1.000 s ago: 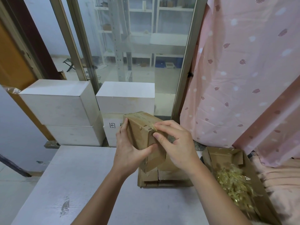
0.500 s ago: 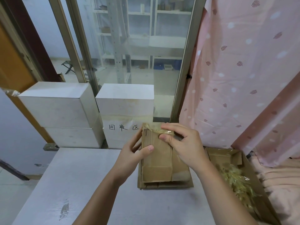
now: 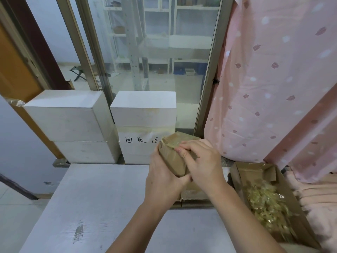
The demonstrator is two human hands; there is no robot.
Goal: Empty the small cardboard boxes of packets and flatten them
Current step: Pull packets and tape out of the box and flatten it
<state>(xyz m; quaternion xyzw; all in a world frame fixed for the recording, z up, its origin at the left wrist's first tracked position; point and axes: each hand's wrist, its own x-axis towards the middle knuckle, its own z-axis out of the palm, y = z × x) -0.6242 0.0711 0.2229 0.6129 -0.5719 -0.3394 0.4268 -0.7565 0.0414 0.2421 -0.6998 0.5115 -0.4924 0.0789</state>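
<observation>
At frame centre I see my left hand (image 3: 162,181) gripping the small cardboard box (image 3: 173,156) from below, lifted above the white surface (image 3: 94,207). My right hand (image 3: 202,163) pinches its taped top. Flattened boxes (image 3: 195,196) lie beneath; packets (image 3: 268,207) fill the open carton (image 3: 255,172) at right.

Gripped a small cardboard box (image 3: 173,157) in left hand (image 3: 162,181) and right hand (image 3: 202,165) above the worktop (image 3: 102,207) (flattened cardboard (image 3: 193,198) beneath).

Flattened cardboard stack (image 3: 193,195) below the fingers (image 3: 184,148): largely hidden by both wrists (layer count indeterminate). Packets (image 3: 264,207) right of them: blurred.
</observation>
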